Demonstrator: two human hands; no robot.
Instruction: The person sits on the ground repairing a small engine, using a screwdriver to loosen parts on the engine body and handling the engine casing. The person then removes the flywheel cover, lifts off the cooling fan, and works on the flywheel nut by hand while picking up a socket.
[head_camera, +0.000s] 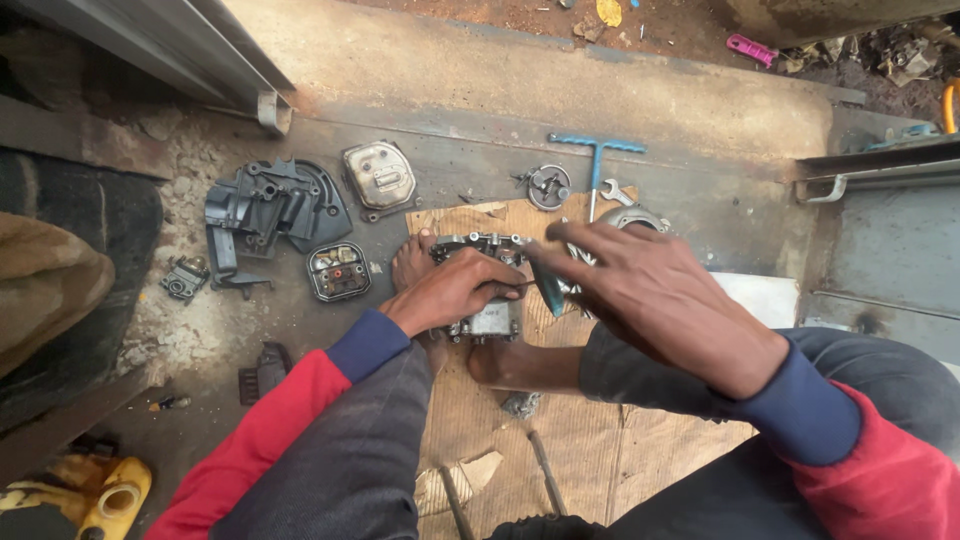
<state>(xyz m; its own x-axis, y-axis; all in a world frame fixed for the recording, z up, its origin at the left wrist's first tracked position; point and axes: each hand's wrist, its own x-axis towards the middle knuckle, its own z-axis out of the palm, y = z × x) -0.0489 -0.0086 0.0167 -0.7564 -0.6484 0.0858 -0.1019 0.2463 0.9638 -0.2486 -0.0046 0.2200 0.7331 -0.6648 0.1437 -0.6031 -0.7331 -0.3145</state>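
A small grey metal engine block (490, 318) rests on a sheet of cardboard (580, 440) between my bare feet. My left hand (452, 290) lies over the block's top and grips it. My right hand (655, 295) hovers just right of it, fingers closed on a screwdriver with a teal handle (548, 285) whose thin shaft points left toward the block. The lower part of the block is hidden by my left hand and knee.
Removed parts lie on the concrete floor: a black plastic housing (268, 205), a silver cover (379, 177), a small dark cover (338, 271), a carburettor-like piece (184, 279), a round metal part (549, 186). A blue T-handle wrench (597, 152) and a spanner (617, 191) lie behind the cardboard.
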